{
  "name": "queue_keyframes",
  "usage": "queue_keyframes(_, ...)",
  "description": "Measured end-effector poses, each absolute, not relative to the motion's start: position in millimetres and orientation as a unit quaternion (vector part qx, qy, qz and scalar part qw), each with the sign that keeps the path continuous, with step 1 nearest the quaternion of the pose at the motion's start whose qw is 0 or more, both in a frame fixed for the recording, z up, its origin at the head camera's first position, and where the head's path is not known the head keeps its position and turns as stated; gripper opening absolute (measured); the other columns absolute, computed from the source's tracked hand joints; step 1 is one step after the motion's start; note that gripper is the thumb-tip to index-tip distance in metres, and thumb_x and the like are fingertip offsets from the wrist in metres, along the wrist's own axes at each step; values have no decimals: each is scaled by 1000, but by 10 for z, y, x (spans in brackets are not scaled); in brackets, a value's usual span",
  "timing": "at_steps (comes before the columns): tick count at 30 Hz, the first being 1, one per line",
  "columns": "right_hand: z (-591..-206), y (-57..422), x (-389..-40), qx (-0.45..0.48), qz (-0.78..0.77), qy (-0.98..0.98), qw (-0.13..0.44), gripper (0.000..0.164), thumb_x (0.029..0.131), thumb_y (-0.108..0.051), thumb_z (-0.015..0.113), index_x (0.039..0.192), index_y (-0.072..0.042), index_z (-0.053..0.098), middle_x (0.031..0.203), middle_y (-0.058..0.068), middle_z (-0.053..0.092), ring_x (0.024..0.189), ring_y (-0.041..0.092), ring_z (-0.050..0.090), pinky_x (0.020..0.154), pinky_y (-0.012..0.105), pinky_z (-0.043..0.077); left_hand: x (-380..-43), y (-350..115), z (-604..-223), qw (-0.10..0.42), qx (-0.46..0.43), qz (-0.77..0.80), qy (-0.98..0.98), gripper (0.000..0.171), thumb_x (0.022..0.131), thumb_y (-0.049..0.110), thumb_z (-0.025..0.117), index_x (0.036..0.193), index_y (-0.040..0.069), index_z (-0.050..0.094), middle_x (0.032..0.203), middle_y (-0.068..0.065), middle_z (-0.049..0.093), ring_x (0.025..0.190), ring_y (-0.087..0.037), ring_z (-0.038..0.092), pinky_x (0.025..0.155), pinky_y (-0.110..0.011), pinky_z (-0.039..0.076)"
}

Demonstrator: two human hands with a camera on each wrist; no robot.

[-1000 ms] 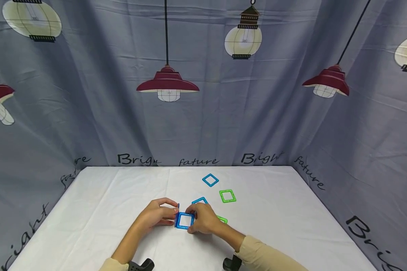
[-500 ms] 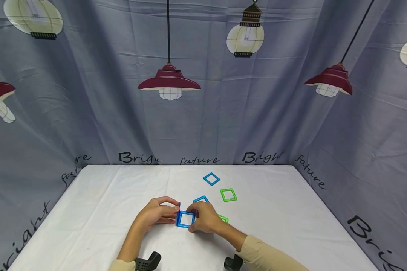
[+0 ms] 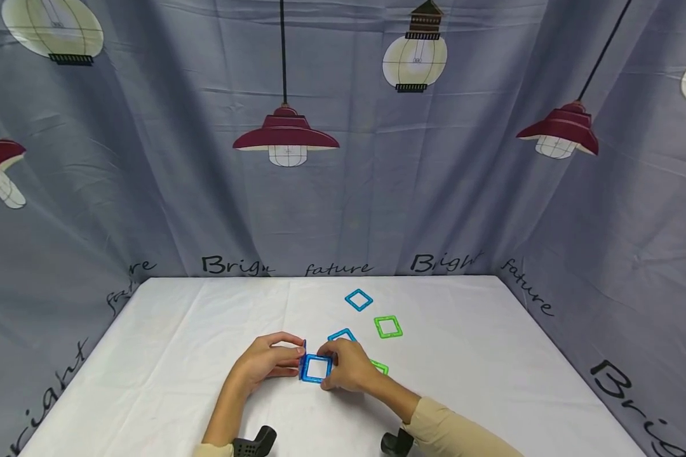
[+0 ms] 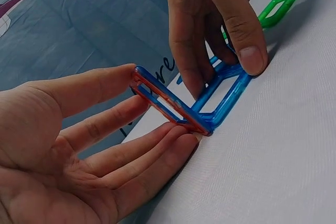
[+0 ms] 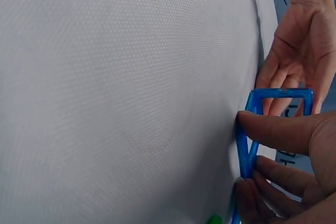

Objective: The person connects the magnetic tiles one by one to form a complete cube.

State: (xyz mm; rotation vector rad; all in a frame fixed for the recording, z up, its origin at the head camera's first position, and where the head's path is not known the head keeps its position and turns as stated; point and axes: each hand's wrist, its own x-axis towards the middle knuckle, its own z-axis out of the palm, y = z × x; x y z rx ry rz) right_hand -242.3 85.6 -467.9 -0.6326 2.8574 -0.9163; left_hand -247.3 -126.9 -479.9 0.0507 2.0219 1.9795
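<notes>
My left hand (image 3: pixel 265 357) holds a square blue magnetic tile (image 4: pixel 176 99) upright by its edges, the fingertips spread along its side in the left wrist view. A second square blue magnetic tile (image 3: pixel 313 379) lies flat, its left edge meeting the foot of the upright one. My right hand (image 3: pixel 345 366) pinches this flat tile at its right side, between thumb (image 5: pixel 278 132) and fingers. In the left wrist view the two tiles form an L-shaped corner close over the white cloth.
Beyond my right hand lie another blue tile (image 3: pixel 340 332) and a green tile (image 3: pixel 381 366), both partly hidden by it. Farther back on the white-covered table (image 3: pixel 234 304) are a green tile (image 3: pixel 391 336) and a blue tile (image 3: pixel 351 294). A grey printed curtain (image 3: pixel 343 216) surrounds the table.
My left wrist has swung slightly to the right, while its fingers stay at the upright tile. Both hands keep their hold. The whole head view shifts a little.
</notes>
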Motion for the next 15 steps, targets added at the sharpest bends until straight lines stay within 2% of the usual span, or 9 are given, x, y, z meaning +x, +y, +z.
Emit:
queue_keyframes(8,-4674,849,-2438,-214,-303,928,46,49,68,-15,94,112,-7,74,94,2,68,81,12,51,70,24,45,-2480,-1308,-4813,153,18,689,708,42,92,20,75,125,-4,65,106,-15,75,91,-23,74,82,-42,63)
queue_keyframes(15,-4636,888,-2516,-207,-316,922,82,49,67,-11,94,112,-7,76,87,0,64,77,11,50,67,23,44,-2488,-1305,-4810,158,27,692,704,41,92,20,75,123,-4,65,101,-12,75,90,-22,73,81,-41,63)
